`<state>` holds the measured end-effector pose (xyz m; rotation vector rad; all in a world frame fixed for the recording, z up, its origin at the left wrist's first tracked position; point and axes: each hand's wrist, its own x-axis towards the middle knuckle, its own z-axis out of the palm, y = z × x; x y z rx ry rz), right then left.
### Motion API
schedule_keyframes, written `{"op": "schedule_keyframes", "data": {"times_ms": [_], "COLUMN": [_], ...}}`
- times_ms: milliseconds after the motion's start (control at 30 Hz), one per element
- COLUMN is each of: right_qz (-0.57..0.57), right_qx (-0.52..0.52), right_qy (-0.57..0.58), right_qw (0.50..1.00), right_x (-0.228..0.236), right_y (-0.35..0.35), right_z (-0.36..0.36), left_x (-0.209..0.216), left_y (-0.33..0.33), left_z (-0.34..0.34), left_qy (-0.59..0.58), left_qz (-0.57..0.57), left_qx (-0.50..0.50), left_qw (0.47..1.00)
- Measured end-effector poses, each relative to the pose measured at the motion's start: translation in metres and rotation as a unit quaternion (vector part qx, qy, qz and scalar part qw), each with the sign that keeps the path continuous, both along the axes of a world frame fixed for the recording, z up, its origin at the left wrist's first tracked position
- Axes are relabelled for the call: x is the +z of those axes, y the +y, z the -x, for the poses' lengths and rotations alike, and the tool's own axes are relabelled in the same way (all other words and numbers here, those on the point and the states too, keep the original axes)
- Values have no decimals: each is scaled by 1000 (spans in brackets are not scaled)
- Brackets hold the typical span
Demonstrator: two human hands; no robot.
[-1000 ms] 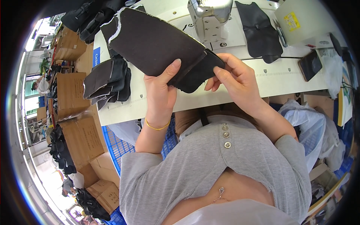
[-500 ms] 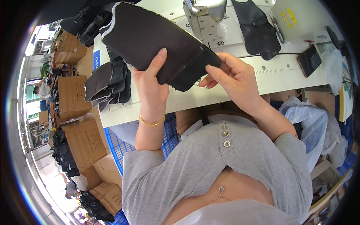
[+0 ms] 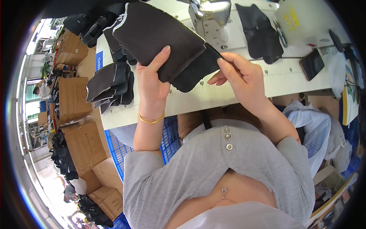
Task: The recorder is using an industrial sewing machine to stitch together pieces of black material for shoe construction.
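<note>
Above table (image 3: 282, 82) — right hand (image 3: 243, 76) pinches panel (image 3: 166, 38).

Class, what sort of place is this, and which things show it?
Probably a sewing workshop or factory: a metal machine head, seemingly a sewing machine's, stands on the white worktable; the left hand holds a dark panel, similar pieces lying stacked nearby; and cardboard boxes stand to the left.

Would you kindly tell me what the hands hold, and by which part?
A dark flat piece: left hand at its lower edge, right hand at its black corner.
</note>
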<state>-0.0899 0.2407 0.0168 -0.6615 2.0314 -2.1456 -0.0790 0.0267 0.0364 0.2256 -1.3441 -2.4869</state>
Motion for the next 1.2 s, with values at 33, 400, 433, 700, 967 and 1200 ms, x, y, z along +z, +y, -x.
{"op": "schedule_keyframes", "data": {"times_ms": [33, 400, 433, 700, 967, 1200], "right_qz": [-55, 66, 66, 185, 210, 205], "right_qx": [-31, -43, -45, -27, -31, -26], "right_qy": [83, -43, -42, -96, -109, -111], "right_qw": [995, 996, 996, 978, 971, 972], "right_x": [-1, 32, 33, 41, 40, 38], "right_y": [-1, -29, -30, -40, -41, -40], "right_z": [4, 26, 28, 44, 43, 45], "left_x": [2, 47, 53, 83, 101, 109], "left_y": [-2, -31, -30, -28, -6, 3], "left_z": [3, 66, 69, 97, 85, 87], "left_qy": [22, -15, -49, -167, -169, -219], "left_qz": [-1, 76, 77, 191, 167, 225], "left_qx": [-11, -84, -93, -76, -52, -18], "left_qw": [1000, 993, 991, 964, 970, 949]}}
